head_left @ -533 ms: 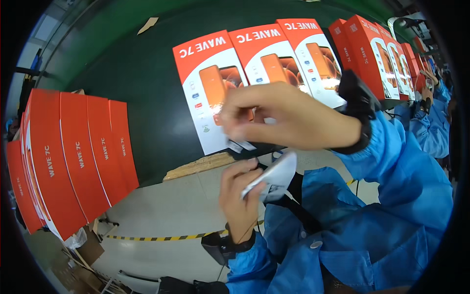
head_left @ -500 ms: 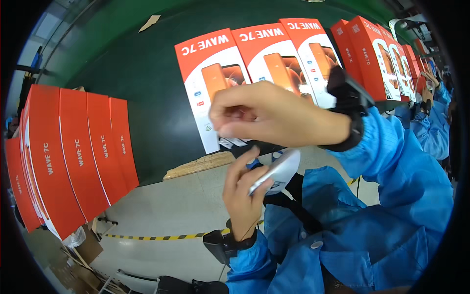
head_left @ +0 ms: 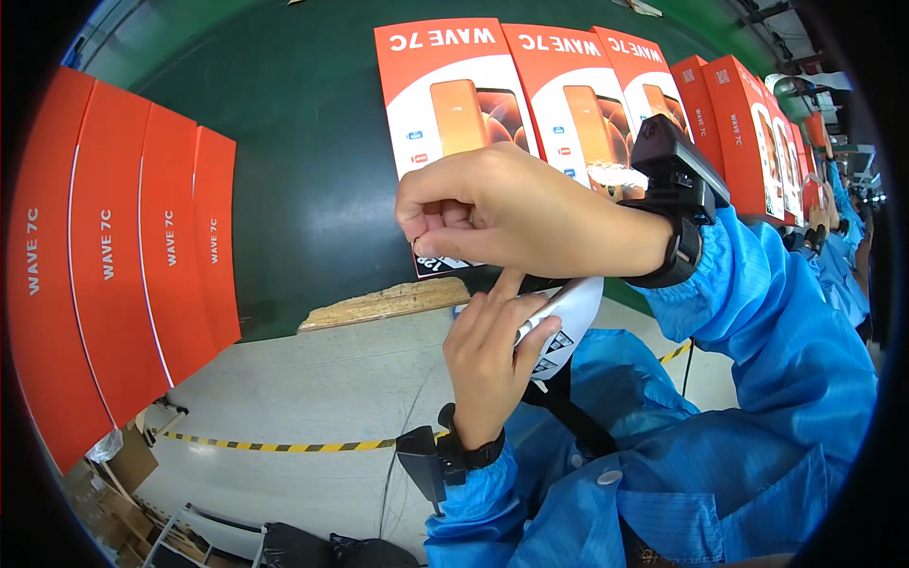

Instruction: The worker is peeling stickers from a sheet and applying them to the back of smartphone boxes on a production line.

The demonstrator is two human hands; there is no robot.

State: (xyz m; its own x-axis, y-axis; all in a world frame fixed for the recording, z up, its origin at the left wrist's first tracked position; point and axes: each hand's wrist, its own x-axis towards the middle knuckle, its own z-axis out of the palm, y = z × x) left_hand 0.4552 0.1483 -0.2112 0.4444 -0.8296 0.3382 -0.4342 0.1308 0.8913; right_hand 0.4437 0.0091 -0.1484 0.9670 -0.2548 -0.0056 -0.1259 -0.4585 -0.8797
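Note:
My left hand (head_left: 492, 355) is closed around a curved white sheet (head_left: 570, 322) printed with black marks, perhaps a sheet of labels. Its index finger reaches up toward my right hand. My right hand (head_left: 473, 208) has its fingertips pinched together above the lower edge of a red and white phone box (head_left: 450, 71); anything between them is too small to make out. The box lies picture side up on the green table, its lower part covered by that hand. A black-and-white printed patch (head_left: 437, 265) shows under the fingers.
Two more phone boxes (head_left: 561, 66) (head_left: 632, 62) lie alongside to the right, with red boxes (head_left: 739, 123) standing beyond them. Red boxes (head_left: 109, 237) stand in a row at the left. The table (head_left: 312, 189) has a worn wooden edge (head_left: 379, 305). Co-workers' hands (head_left: 819, 227) show far right.
The view has shifted, so the left boxes look nearer and the flat boxes sit further right. My left hand has tilted the white sheet, showing more black marks. My right hand keeps its pinch.

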